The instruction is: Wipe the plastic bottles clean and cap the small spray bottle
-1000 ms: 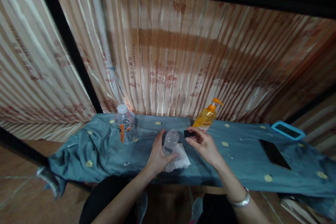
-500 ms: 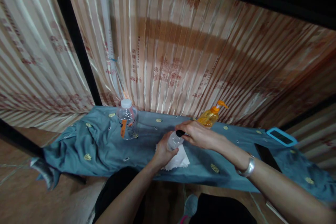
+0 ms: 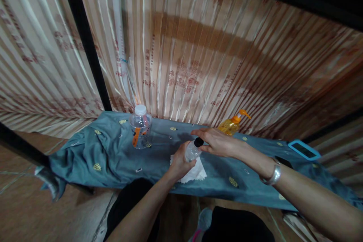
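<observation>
My left hand (image 3: 181, 162) is wrapped around a small clear plastic bottle (image 3: 192, 152), which leans to the right above the cloth. On its neck sits a black cap (image 3: 199, 142). My right hand (image 3: 217, 141), with a silver bracelet on the wrist, has its thumb and fingers around that cap; part of their contact is hidden. Beneath the bottle lies a white wipe or paper towel (image 3: 195, 174). Behind my right hand stands a pump bottle (image 3: 229, 126) with yellow liquid and an orange pump head.
A large clear bottle (image 3: 141, 130) with a white lid stands to the left on the blue-grey cloth (image 3: 113, 162). At right lie a blue-framed device (image 3: 304, 149) and a dark phone-like slab (image 3: 283, 162). Black posts and a striped curtain (image 3: 181, 45) rise behind.
The view has shifted slightly. My right hand has turned a little over the cap, its fingers reaching further across. My left hand keeps its hold on the bottle.
</observation>
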A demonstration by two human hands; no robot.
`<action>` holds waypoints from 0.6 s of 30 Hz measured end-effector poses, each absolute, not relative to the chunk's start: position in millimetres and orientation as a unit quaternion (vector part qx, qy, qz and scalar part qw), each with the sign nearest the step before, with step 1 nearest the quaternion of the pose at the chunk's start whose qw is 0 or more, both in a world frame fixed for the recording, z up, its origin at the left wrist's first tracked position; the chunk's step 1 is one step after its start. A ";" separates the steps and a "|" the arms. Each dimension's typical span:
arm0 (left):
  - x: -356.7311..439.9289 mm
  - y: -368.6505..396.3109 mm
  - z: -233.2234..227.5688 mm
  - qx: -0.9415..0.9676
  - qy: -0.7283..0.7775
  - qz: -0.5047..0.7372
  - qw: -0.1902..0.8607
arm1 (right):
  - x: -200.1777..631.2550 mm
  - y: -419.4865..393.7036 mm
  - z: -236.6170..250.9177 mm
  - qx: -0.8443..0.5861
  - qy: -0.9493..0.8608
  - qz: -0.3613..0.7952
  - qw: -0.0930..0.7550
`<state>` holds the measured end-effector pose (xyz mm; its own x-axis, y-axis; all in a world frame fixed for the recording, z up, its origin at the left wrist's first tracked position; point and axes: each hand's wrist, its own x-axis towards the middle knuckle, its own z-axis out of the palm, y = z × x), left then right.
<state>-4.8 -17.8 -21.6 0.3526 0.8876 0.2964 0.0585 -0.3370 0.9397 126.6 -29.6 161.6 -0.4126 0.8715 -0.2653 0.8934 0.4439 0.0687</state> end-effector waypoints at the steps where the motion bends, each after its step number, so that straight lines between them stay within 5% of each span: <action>1: -4.6 -18.0 -21.9 0.683 0.345 0.451 0.458 | 126.2 -29.4 161.6 0.523 0.840 -0.044 0.136; 18: -4.6 -17.3 -19.9 0.686 0.350 0.451 0.451 | 122.3 -29.9 162.6 0.550 0.822 -0.041 0.141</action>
